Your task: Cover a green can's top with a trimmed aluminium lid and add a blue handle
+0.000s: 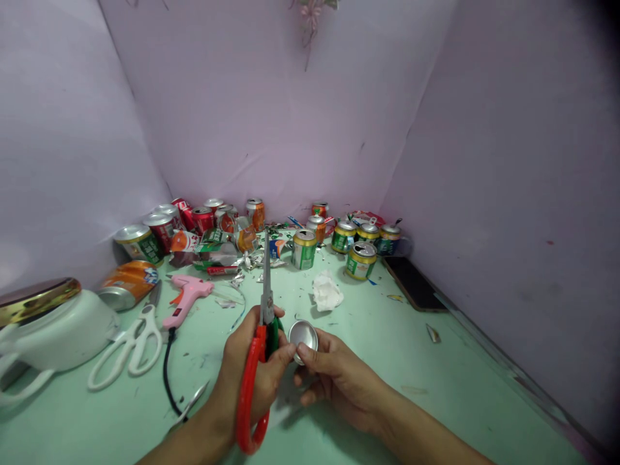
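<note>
My left hand [232, 365] is closed on a pair of red-handled scissors [249, 387], whose blades point up and away from me. Behind the scissors, a green piece [274, 336] shows in the same hand; its full shape is hidden. A small round silver can bottom [303, 337], hollow side facing me, sits between thumb and fingers of my right hand [341, 378]. The tip of my left thumb is at the left edge of this metal cup. It cannot be seen whether the green piece joins it.
A pink glue gun [186, 297], white scissors [140, 342] and a white pot-like vessel [72, 329] are on the left. Crumpled white tissue [327, 290] lies ahead. Several drink cans [304, 248] and metal scraps line the back; a phone [416, 284] lies right.
</note>
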Tool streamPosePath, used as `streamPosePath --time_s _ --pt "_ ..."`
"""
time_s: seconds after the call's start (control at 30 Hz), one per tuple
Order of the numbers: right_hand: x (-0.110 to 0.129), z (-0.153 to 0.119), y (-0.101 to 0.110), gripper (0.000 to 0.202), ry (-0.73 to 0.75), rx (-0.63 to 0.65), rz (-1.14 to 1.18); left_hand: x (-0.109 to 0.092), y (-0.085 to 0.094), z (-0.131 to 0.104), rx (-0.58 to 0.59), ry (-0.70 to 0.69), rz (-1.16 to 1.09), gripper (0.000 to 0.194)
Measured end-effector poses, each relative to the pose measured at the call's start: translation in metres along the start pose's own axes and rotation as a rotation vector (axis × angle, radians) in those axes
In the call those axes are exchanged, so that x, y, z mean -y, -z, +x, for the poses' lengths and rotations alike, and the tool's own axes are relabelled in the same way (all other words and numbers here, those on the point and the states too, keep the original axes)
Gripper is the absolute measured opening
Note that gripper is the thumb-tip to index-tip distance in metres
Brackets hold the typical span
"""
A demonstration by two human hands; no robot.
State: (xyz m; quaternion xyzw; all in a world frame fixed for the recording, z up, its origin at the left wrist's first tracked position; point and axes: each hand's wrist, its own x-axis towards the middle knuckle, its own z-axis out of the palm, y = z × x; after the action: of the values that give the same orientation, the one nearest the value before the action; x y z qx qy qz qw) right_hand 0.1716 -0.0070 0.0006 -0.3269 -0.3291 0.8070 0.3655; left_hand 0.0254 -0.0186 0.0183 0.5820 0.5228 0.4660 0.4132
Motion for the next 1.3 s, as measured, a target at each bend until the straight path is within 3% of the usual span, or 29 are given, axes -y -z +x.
streamPosePath --time_s 0.57,0.77,0.9,1.1,1.3 --pt "0.002 0.002 0.001 0.034 0.023 -0.033 0.015 -0.002 0.0 0.001 -0.019 0.022 -0.033 0.031" --pt "0.021 0.007 0.014 0.036 0.237 -0.204 -0.184 -0.005 0.009 0.008 0.136 0.062 0.097 0.028" --pt "0.035 0.007 0.024 0.038 0.302 -0.257 -0.271 -0.009 0.015 0.01 0.129 0.011 0.229 0.029" --pt "0.047 0.004 0.029 0.039 0.353 -0.272 -0.376 -0.002 0.012 0.009 0.322 0.002 0.139 0.037" --pt "0.059 0.001 0.036 0.031 0.506 -0.39 -0.43 0.015 0.009 0.016 0.102 0.01 0.184 0.032"
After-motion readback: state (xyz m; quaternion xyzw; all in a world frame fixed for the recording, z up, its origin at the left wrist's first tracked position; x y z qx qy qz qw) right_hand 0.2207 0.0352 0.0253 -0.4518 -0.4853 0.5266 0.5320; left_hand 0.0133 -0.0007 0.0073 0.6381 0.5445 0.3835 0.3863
